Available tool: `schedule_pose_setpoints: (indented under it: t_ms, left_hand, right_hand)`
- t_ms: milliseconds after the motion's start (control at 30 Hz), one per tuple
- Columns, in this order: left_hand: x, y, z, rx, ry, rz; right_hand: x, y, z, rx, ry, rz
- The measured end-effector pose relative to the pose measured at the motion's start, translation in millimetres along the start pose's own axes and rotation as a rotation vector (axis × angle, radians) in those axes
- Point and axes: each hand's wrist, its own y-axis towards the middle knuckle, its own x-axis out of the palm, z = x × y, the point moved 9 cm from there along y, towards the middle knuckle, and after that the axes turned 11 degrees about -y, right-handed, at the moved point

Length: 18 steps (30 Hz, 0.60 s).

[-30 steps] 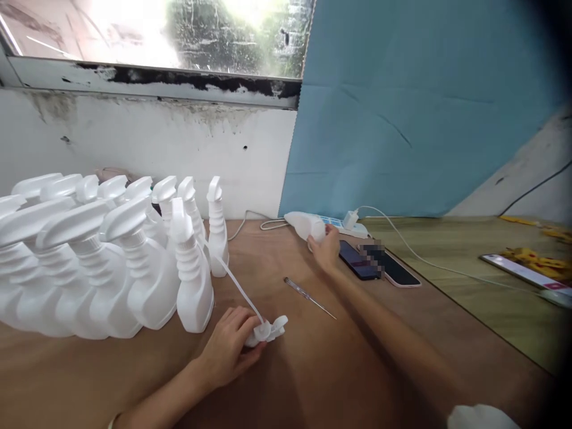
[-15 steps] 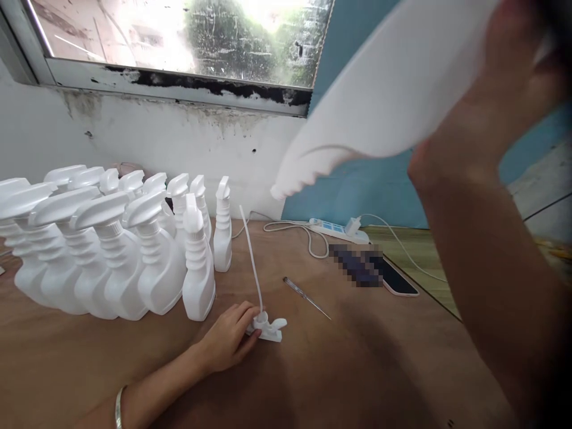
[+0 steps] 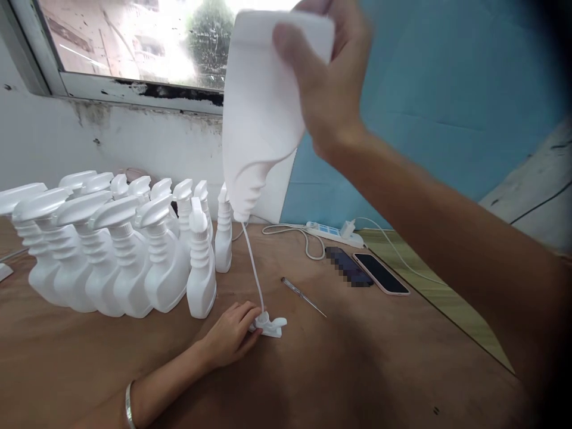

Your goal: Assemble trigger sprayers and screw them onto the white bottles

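Note:
My right hand (image 3: 330, 77) grips a white plastic bottle (image 3: 263, 107) by its base and holds it upside down, neck pointing down. Below it, my left hand (image 3: 235, 333) pinches a white trigger spray head (image 3: 270, 325) that lies upside down on the table. From the spray head a thin white dip tube (image 3: 253, 265) rises, leaning left. Its top end meets the mouth of the bottle; whether the tip is inside I cannot tell.
Several white spray bottles (image 3: 127, 268) with heads on stand in rows at the left. A screwdriver (image 3: 304, 296) lies right of the spray head. Further back are two phones (image 3: 382, 274), a power strip (image 3: 335, 234) and a cable. A window is above.
My right hand has brought the bottle left from the upper right and turned it more upright, neck down, over the dip tube. My left hand stays on the spray head.

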Motion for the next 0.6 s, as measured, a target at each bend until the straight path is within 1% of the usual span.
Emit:
schedule_pose_setpoints:
  t_ms: [100, 233, 333, 433, 500, 567, 600]
  left_hand:
    - [0.3, -0.3, 0.5, 0.001, -0.004, 0.002]
    - [0.2, -1.1, -2.0, -0.020, -0.068, 0.009]
    - [-4.5, -2.6, -15.3, -0.137, -0.256, 0.083]
    - [-11.4, -7.3, -36.9, -0.315, -0.493, 0.228]
    - [-15.0, -9.6, -45.8, -0.384, -0.583, 0.302]
    - [-16.0, -9.5, -48.7, -0.414, -0.628, 0.319]
    - [-15.2, -8.7, -48.2, -0.420, -0.643, 0.306]
  right_hand:
    - [4.3, -18.9, 8.1, 0.003, -0.077, 0.017]
    - [8.0, -53.1, 19.6, 0.019, -0.200, 0.042]
    - [4.9, -85.9, 30.2, 0.073, -0.270, 0.077]
    - [-6.9, -127.7, 47.8, 0.209, -0.268, 0.127]
    - [-21.5, -159.5, 61.6, 0.309, -0.279, 0.224]
    - [-36.3, -192.8, 78.9, 0.411, -0.277, 0.347]
    - [-42.3, -209.4, 89.2, 0.464, -0.268, 0.404]
